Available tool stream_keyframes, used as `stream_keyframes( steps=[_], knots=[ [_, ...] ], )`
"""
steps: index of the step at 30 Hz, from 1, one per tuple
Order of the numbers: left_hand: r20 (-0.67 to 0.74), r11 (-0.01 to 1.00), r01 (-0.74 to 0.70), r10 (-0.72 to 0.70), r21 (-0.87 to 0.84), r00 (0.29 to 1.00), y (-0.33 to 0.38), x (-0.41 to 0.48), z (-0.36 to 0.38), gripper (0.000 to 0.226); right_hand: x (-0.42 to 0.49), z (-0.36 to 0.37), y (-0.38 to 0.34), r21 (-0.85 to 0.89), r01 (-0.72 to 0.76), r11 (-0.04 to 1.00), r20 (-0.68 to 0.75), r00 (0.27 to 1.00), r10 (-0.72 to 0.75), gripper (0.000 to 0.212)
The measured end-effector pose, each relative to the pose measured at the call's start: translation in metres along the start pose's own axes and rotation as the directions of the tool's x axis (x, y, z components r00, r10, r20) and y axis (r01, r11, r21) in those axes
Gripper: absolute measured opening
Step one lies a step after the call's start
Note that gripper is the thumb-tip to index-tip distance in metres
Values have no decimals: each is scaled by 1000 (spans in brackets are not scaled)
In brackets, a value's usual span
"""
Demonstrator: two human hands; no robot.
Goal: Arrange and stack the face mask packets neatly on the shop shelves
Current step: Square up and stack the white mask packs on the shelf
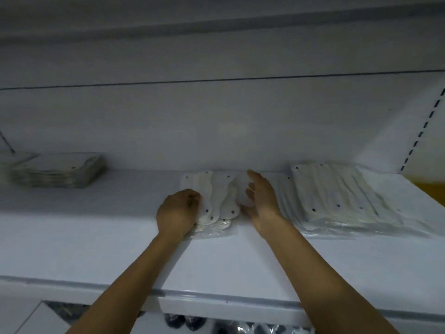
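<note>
Both arms reach onto a white shelf (96,249). In the middle, near the back wall, lies a small fanned pile of white face mask packets (218,196). The left hand (178,213) rests on the pile's left front corner with its fingers curled onto the packets. The right hand (261,196) stands on edge against the pile's right side, fingers straight and loosely spread. Just to the right lies a larger spread stack of packets (337,201). Well apart on the left sits another stack (60,174).
</note>
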State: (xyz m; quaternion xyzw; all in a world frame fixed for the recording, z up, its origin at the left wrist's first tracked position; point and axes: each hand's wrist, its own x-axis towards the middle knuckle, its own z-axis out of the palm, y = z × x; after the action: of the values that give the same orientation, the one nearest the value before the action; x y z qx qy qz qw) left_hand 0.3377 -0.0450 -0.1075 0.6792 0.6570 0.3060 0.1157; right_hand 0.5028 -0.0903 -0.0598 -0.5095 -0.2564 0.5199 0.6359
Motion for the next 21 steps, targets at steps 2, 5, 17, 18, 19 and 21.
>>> stream_keyframes(
  steps=[2, 5, 17, 18, 19, 21],
  knots=[
    [10, 999, -10, 9, 36, 1000, 6, -4, -1, 25, -2, -4, -5, 190, -211, 959, 83, 977, 199, 19],
    [147, 994, -54, 68, -99, 987, 8, -9, -9, 48, -2, -6, 1, 229, -318, 920, 215, 938, 271, 27],
    [-22, 893, -309, 320, -327, 947, -20, -18, -14, 32, 2, -3, 4, 481, -437, 760, 510, 845, 163, 59],
    [-55, 882, -206, 202, -425, 978, -21, -17, -18, 12, 3, -3, 3, 499, -409, 764, 480, 865, 150, 57],
    [-48, 841, -104, 93, -530, 995, -23, -16, -22, 9, 4, -5, 4, 517, -377, 769, 440, 887, 140, 55],
    [26, 684, 53, -50, -728, 998, -24, -15, -27, 9, 8, -8, 8, 521, -312, 795, 341, 929, 141, 50]
  ],
)
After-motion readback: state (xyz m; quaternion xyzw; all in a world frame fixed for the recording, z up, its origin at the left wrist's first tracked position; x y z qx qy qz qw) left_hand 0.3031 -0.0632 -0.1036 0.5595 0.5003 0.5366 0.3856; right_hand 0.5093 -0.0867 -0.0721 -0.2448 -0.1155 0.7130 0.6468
